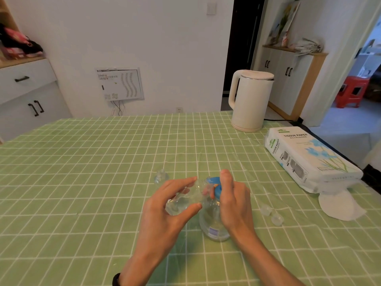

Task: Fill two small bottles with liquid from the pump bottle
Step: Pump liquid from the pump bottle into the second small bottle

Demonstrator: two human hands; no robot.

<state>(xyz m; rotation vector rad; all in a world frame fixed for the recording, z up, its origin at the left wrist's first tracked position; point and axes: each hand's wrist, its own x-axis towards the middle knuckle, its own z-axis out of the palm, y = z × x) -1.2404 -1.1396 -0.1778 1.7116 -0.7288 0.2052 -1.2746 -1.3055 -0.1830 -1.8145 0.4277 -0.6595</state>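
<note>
A clear pump bottle (214, 228) with a blue pump head (216, 183) stands on the green checked tablecloth (82, 182). My right hand (233, 199) rests on the pump head, fingers curled over it. My left hand (165, 211) grips a small clear bottle (183, 200), tilted with its mouth up at the blue spout; some clear liquid lies inside it. A second small clear bottle (160, 176) stands uncapped on the cloth just beyond my left hand. Two small clear caps (266, 209) (276, 219) lie to the right of the pump bottle.
A cream electric kettle (250, 102) stands at the table's far right. A pack of tissue paper (307, 157) lies along the right edge, with a loose tissue (340, 205) in front of it. Cabinets line the walls behind.
</note>
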